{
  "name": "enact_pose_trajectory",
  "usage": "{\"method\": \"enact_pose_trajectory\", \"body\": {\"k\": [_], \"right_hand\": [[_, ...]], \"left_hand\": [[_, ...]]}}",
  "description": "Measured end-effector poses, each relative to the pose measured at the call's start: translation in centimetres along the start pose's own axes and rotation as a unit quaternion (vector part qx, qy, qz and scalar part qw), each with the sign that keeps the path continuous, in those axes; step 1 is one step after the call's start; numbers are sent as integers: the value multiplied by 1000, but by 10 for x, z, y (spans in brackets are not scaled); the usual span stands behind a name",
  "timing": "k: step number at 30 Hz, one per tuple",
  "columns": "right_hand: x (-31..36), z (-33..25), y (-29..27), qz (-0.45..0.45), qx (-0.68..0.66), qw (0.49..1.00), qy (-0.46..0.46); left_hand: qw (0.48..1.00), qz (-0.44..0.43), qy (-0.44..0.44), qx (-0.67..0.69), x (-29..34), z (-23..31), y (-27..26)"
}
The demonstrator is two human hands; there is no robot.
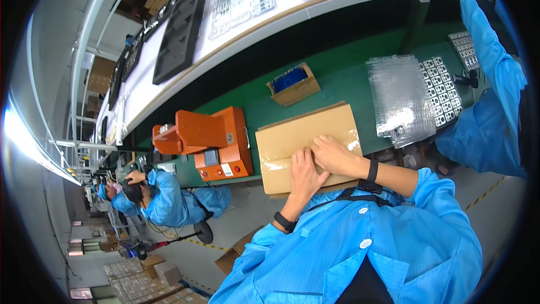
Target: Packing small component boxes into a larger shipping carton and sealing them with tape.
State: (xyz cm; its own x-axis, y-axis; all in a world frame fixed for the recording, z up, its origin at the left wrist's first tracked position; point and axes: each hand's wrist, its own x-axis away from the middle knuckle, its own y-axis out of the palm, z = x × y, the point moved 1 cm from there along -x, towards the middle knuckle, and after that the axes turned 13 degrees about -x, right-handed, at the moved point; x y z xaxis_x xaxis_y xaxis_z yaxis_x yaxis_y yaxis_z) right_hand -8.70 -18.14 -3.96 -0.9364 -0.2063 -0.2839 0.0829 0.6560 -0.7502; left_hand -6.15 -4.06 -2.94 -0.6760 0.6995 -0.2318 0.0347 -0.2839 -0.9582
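1. The cardboard box (306, 146) lies flat on the green table (343, 87), at the table's near edge right in front of the person. Clear tape glints along the box's left end and near its far right corner.
2. The left hand (305, 173) lies palm down on the box lid, fingers stretched out flat and close together, pressing on the cardboard without gripping anything.
3. The right hand (333, 155) rests just beside it, touching the left hand's fingertips. Its fingers curl down onto the lid at the middle seam; whether they pinch a tape end I cannot tell.
4. To the left of the box stands an orange machine (216, 141). A small open carton with blue contents (292, 83) sits toward the far edge, and a stack of clear blister trays (400, 98) lies to the right.
5. Risks, as a judgement: the box overhangs the near edge slightly, so uneven pressure could tip or slide it off. Hard pressing could dent the lid. Tape smoothed crookedly may wrinkle or lift.
6. A co-worker's blue sleeve (489, 62) reaches along the right end of the table, well apart from the box.
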Motion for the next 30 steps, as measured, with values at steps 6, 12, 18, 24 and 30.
{"method": "enact_pose_trajectory", "body": {"k": [6, 12, 18, 24, 30], "right_hand": [[-4, 51, -30, -100, -200, 973, 64], [5, 63, -63, 5, -12, 1000, 1], [7, 62, -55, -22, -26, 998, 45], [5, 59, -56, 31, -14, 998, 46], [4, 66, -62, 60, 10, 996, 58]], "left_hand": [[1000, 16, -15, -17, -8, 2, 2], [998, -22, -19, -53, -25, 0, -6], [998, -40, 39, 13, -33, -6, -10], [998, -53, 28, 8, -42, -1, -8], [991, -99, 42, 79, -59, 24, -4]]}}
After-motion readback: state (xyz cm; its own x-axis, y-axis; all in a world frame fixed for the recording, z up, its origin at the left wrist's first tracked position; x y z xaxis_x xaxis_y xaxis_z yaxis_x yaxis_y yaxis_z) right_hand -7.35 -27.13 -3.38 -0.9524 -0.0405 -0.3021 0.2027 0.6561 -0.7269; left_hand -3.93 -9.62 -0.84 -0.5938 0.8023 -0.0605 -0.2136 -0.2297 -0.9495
